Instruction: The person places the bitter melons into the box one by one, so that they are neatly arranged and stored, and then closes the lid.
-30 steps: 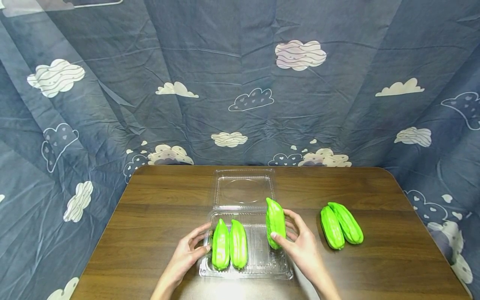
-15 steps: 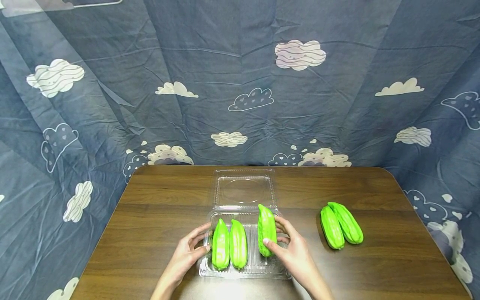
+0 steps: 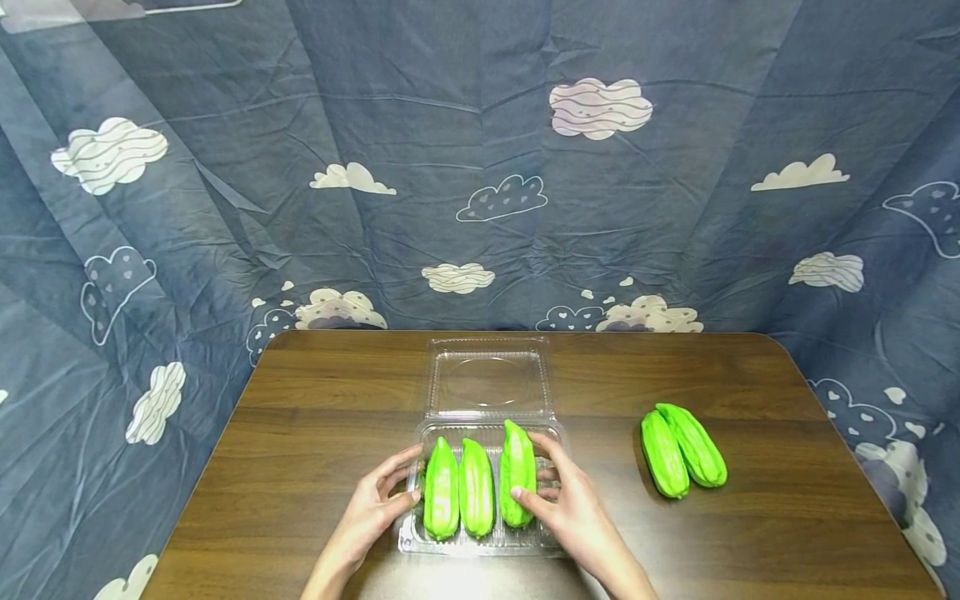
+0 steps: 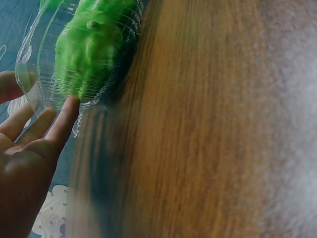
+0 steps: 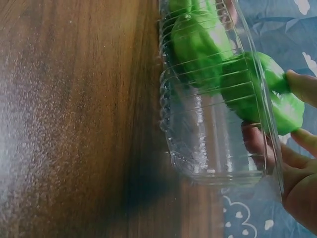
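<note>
A clear plastic clamshell container (image 3: 525,546) sits at the near middle of the table. My left hand (image 3: 375,500) holds its left edge, thumb and fingers on either side of the rim; the left wrist view shows a fingertip (image 4: 73,101) against the ribbed wall. Two long, ridged, bright green vegetables, a left one (image 3: 442,492) and a middle one (image 3: 477,490), lie side by side inside. My right hand (image 3: 570,496) grips a third ridged green vegetable (image 3: 517,475) over the container's right half. In the right wrist view this vegetable (image 5: 282,94) is partly above the rim.
The container's lid (image 3: 491,379) lies folded back behind it. Two more ridged green vegetables (image 3: 664,458) lie together on the wooden table (image 3: 787,517) at the right. A blue curtain (image 3: 480,125) with cloud prints hangs behind the table's far edge.
My right hand has moved left and nearer me with its green vegetable, bringing it beside the two in the container. My left hand has stayed at the container's edge.
</note>
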